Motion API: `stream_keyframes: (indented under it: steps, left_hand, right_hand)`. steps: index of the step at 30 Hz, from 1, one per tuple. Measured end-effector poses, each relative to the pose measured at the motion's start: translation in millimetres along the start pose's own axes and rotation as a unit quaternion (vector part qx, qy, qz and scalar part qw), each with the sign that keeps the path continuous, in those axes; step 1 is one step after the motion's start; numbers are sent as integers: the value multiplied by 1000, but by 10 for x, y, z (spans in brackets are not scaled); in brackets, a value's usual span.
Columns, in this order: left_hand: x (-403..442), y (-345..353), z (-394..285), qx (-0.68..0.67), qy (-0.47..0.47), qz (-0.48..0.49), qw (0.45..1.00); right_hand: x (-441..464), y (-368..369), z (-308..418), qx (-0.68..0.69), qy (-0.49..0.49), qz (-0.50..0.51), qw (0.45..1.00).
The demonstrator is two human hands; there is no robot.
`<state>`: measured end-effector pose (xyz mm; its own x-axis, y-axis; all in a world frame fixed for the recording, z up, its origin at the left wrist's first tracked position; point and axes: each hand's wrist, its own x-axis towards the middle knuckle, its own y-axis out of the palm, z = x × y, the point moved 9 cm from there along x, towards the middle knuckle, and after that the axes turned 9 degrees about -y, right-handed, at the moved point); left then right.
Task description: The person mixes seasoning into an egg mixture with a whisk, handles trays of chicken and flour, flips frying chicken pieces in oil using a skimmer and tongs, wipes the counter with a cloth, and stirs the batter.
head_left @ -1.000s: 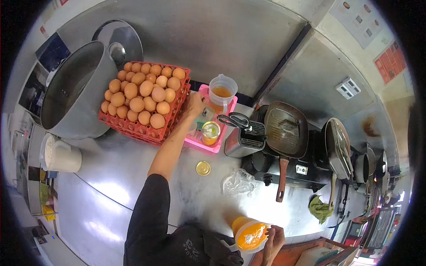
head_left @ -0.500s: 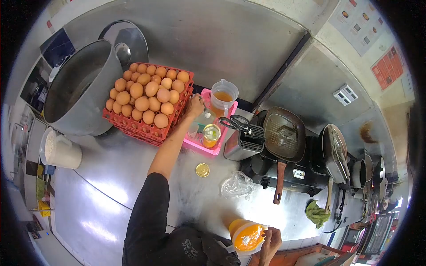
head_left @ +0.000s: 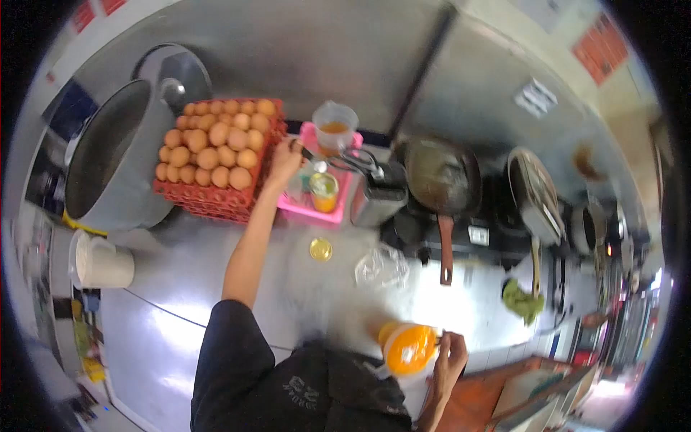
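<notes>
Two hands are busy; at upper centre the left hand (head_left: 286, 162) is clamped on a spoon (head_left: 320, 166) beside a jar (head_left: 324, 196) in the tray (head_left: 311, 215), seemingly mid-spooning, which calls for a level wrist; lower right, the right hand (head_left: 451, 353) nears the jug (head_left: 409, 350), its grip I cannot tell.
</notes>
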<state>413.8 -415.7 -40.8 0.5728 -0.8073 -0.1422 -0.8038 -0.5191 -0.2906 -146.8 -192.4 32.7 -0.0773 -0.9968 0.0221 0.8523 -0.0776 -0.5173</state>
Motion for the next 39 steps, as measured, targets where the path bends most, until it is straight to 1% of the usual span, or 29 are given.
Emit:
stream_keyframes:
  steps: [1, 2, 3, 4, 5, 8, 11, 13, 15, 17, 18, 19, 20, 21, 22, 23, 24, 25, 27, 28, 29, 30, 31, 32, 33, 35, 36, 37, 39]
  left_hand:
    - [-246, -14, -118, -8, 34, -3, 999]
    - [-540, -32, -151, -41, 30, -12, 999]
    - [-827, -27, -159, -80, 3, -18, 997]
    - [-1171, -6, -260, -66, 9, -19, 998]
    - [-1436, 63, -159, -120, -20, -18, 992]
    - [-2207, 344, -20, -169, -90, 39, 981]
    - [-2899, 709, -9, -170, -136, 91, 972]
    - [-3303, 962, -156, -195, -135, 119, 964]
    - [-3639, 1147, -290, -222, -135, 124, 958]
    - [-3943, 1263, -391, -199, -56, 137, 969]
    - [-4119, 1310, -366, -129, 64, 154, 978]
    - [-4274, 1393, -304, -55, 184, 165, 967]
    - [-4411, 1509, -357, -25, 293, 210, 932]
    - [-4571, 1593, -425, 9, 396, 250, 883]
    - [-4549, 1584, -477, 13, 401, 242, 883]
    - [-4603, 1585, -587, 12, 441, 257, 860]
    - [-4679, 1556, -650, 18, 477, 270, 836]
    - [-4680, 1512, -612, 33, 478, 251, 841]
    - [-4478, 1478, -480, -17, 413, 254, 874]
    - [-4447, 1444, -503, 2, 421, 224, 879]
    - [-4124, 1365, -304, -94, 213, 183, 955]
    - [-3859, 1266, -7, -199, -1, 134, 971]
    - [-3629, 1146, -101, -200, 14, 117, 973]
    - [-3316, 904, -96, -249, -31, 30, 967]
    - [-3060, 689, -57, -300, -79, -51, 949]
    - [-2452, 274, 90, -277, -19, -149, 949]
    - [-2189, 123, 18, -305, 4, -190, 933]
    - [-1943, -5, -47, -332, 25, -228, 915]
    - [-1491, -151, -110, -273, 33, -253, 928]
  right_hand:
    - [-4, -29, 4, -5, -6, -4, 1000]
    - [-31, -84, 30, -18, -24, -10, 1000]
    - [-19, -123, 91, -32, -39, -19, 999]
    - [-8, -161, 124, -27, -30, -24, 999]
    - [-30, -226, 134, -22, -18, -30, 999]
    - [-81, -391, -16, 6, 5, -51, 999]
    - [-142, -562, -185, 15, 12, -80, 997]
    - [-219, -682, -278, 22, 20, -101, 994]
    - [-284, -781, -318, 7, 23, -115, 993]
    - [-348, -835, -359, 8, 29, -120, 992]
    - [-382, -848, -380, 6, 35, -119, 992]
    - [-399, -846, -393, 4, 39, -117, 992]
    - [-413, -837, -402, 12, 48, -118, 992]
    - [-426, -827, -402, 18, 41, -115, 992]
    - [-440, -821, -415, 10, 40, -110, 993]
    - [-437, -801, -421, 3, 38, -104, 994]
    - [-458, -799, -405, 24, 55, -115, 992]
    - [-466, -781, -418, 13, 41, -109, 993]
    - [-500, -757, -549, 35, 48, -125, 990]
    - [-506, -749, -561, 50, 41, -142, 988]
    - [-510, -748, -590, 33, 14, -141, 989]
    - [-515, -733, -605, 50, 5, -149, 988]
    - [-578, -709, -791, 52, 84, -127, 987]
    - [-597, -697, -861, 46, 64, -128, 989]
    - [-637, -641, -892, 49, 54, -124, 990]
    - [-745, -635, -1072, 61, 109, -159, 979]
    - [-755, -615, -1078, 57, 103, -158, 980]
    - [-799, -590, -1102, 68, 120, -164, 977]
    - [-841, -559, -1106, 75, 139, -176, 972]
